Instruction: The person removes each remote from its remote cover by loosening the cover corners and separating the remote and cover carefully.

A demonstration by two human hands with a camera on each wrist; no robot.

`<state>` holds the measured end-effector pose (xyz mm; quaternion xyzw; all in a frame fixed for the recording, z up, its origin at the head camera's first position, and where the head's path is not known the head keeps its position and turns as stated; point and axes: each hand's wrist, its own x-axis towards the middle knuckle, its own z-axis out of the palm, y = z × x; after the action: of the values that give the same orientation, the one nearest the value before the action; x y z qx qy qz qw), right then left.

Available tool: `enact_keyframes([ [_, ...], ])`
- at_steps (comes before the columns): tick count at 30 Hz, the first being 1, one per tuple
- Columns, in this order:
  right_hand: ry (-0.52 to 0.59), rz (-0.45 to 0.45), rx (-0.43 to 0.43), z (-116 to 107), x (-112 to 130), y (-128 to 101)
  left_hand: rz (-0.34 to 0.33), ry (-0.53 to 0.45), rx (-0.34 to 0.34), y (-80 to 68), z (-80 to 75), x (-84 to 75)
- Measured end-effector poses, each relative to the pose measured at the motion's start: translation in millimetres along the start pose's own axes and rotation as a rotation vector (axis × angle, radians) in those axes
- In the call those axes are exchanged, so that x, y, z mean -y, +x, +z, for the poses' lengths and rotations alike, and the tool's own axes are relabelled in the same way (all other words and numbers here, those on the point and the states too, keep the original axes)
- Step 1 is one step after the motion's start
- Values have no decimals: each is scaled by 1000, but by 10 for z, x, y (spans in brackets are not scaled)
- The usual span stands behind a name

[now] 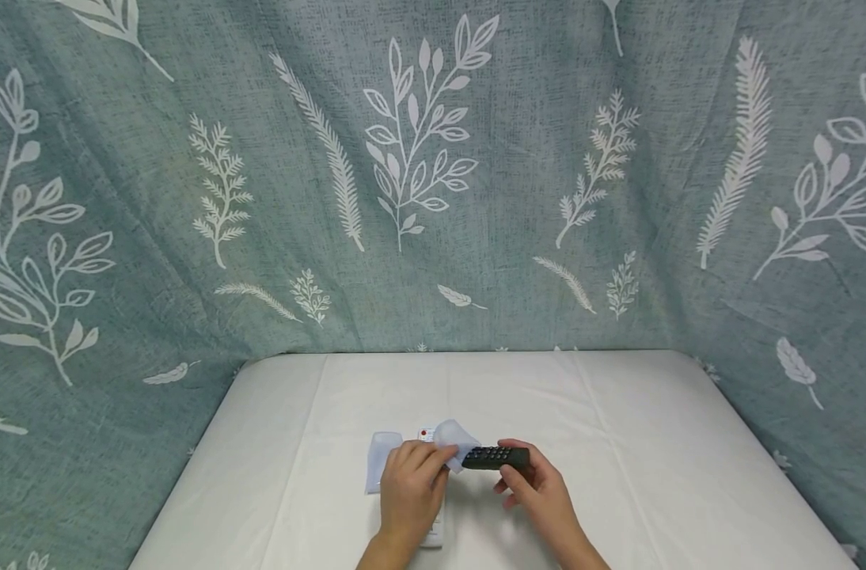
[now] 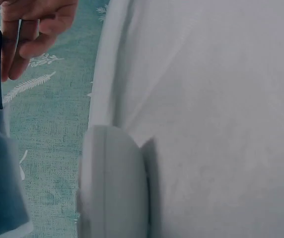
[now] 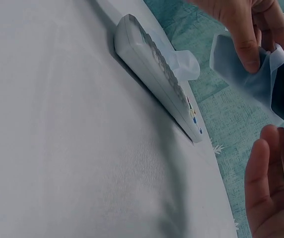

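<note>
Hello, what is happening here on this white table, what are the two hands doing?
A person works at a table covered with a white cloth. The right hand holds a black remote control above the table. The left hand pinches a translucent soft sleeve at the left end of that remote. A white remote control lies on the cloth beneath the left hand, and another translucent sleeve lies beside it.

Soft even light; blurry wrist views
</note>
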<state>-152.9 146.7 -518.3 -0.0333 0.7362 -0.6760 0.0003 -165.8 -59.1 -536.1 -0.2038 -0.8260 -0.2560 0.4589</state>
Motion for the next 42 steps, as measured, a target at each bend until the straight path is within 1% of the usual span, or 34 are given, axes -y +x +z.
enact_keyframes([
  [4,40,59,18,6,34,-1,46,21,-43,1,9,19],
  [7,78,84,36,8,53,-3,77,32,-63,4,15,30],
  [12,144,107,62,10,68,2,126,47,-76,1,14,36],
  [15,193,119,77,4,65,9,140,56,-75,-5,14,33],
  [20,242,142,81,-11,67,17,129,52,-56,-9,25,28],
  [25,242,136,70,-30,64,16,102,33,-9,-29,35,19],
  [31,225,132,60,-57,62,9,84,-60,60,-53,22,2],
  [35,223,137,41,-80,32,20,63,-106,85,-32,-14,-10],
  [39,217,139,33,-97,3,26,46,-152,86,6,-33,-10],
  [42,215,134,41,-108,-6,21,52,-193,76,50,-35,-3],
])
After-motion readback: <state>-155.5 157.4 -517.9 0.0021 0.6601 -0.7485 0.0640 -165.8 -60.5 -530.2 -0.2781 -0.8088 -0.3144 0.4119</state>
